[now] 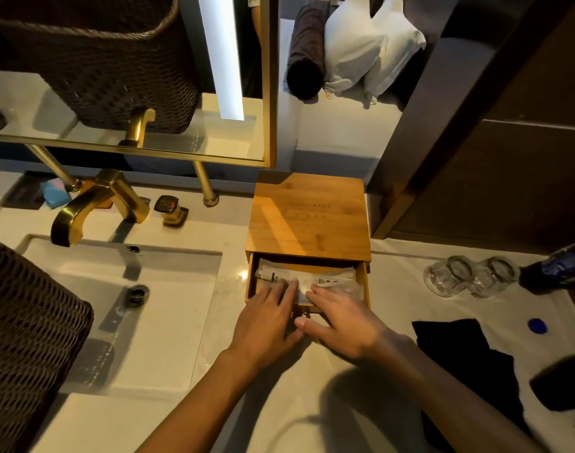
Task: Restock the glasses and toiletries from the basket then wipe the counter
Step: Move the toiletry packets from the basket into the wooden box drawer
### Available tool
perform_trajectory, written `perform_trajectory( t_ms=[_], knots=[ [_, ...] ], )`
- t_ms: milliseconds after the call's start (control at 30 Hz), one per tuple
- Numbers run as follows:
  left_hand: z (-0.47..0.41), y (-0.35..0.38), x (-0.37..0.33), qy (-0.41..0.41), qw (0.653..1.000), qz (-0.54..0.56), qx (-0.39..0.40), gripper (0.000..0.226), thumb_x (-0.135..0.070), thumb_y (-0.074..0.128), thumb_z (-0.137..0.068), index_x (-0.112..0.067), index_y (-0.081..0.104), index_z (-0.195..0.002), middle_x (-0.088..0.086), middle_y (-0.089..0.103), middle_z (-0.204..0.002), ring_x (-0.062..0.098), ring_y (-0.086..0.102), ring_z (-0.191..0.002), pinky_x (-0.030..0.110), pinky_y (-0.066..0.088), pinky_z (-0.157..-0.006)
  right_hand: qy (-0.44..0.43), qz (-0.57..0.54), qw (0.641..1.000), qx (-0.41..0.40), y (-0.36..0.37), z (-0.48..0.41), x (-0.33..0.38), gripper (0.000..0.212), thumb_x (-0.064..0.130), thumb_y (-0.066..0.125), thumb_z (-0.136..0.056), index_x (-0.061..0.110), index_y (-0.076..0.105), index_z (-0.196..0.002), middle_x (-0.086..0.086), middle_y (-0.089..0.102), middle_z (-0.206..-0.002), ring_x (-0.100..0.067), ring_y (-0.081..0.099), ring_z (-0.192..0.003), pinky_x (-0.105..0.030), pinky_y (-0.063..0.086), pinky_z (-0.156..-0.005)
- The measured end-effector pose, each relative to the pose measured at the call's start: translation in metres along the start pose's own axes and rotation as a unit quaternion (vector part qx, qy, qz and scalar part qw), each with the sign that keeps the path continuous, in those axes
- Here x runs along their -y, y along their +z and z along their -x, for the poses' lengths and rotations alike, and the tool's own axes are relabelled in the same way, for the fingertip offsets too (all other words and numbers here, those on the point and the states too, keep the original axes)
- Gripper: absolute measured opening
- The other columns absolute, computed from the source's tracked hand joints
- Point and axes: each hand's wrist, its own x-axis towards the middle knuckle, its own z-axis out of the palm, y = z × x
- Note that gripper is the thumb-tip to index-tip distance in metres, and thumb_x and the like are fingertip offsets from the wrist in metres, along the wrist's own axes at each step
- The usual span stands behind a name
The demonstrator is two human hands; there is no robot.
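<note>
A wooden box stands on the white counter, its drawer pulled out toward me. White wrapped toiletry packets lie inside the drawer. My left hand and my right hand both lie flat over the drawer's front, fingers spread and pressing on the packets. Two clear glasses stand upside down on the counter to the right of the box. A dark woven basket sits at the left edge beside the sink. A black cloth lies at the right.
A white sink with a gold tap lies left of the box. A mirror hangs behind it. A dark bottle lies at the far right, with a blue cap on the counter near the cloth.
</note>
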Motion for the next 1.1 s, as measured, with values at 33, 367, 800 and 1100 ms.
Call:
perform_trajectory(
  t_ms=[33,367,800,1100],
  knots=[
    [-0.003,-0.001,0.000,-0.004,1.000,-0.014,0.016,0.088,-0.065,0.044,-0.092,-0.021,0.009,-0.160,0.007,0.030,-0.164,0.025,0.033,-0.148,0.038,0.033,-0.118,0.002,-0.006,1.000,0.005,-0.001,-0.002,0.001,0.086,0.086,0.023,-0.081,0.039,0.024,-0.152,0.013,0.026,-0.161,-0.011,0.022,-0.148,-0.038,0.024,-0.117],
    [-0.050,-0.013,0.002,-0.056,0.994,-0.032,0.083,0.104,-0.069,0.056,-0.085,-0.019,0.006,-0.160,0.016,0.026,-0.163,0.034,0.029,-0.149,0.046,0.029,-0.122,-0.001,-0.095,0.995,0.024,-0.013,-0.042,-0.007,0.085,0.091,0.025,-0.078,0.052,0.008,-0.152,0.020,0.009,-0.163,-0.007,0.007,-0.151,-0.046,0.016,-0.121],
    [-0.037,-0.006,0.016,0.022,0.995,-0.081,0.059,0.097,-0.079,0.033,-0.086,-0.019,0.013,-0.160,0.010,0.010,-0.170,0.031,0.004,-0.158,0.048,0.010,-0.127,-0.002,0.000,1.000,-0.012,-0.014,-0.018,0.000,0.081,0.087,0.024,-0.083,0.035,0.051,-0.139,0.007,0.060,-0.129,-0.014,0.055,-0.118,-0.041,0.048,-0.098],
    [-0.058,-0.017,0.014,-0.014,0.991,-0.063,0.117,0.111,-0.081,0.047,-0.080,-0.019,0.006,-0.162,0.011,0.008,-0.170,0.032,0.004,-0.157,0.047,0.007,-0.128,0.025,-0.004,1.000,0.009,-0.007,-0.034,-0.008,0.087,0.085,0.023,-0.083,0.036,0.022,-0.155,0.004,0.019,-0.164,-0.019,0.020,-0.150,-0.047,0.024,-0.120]
  ],
)
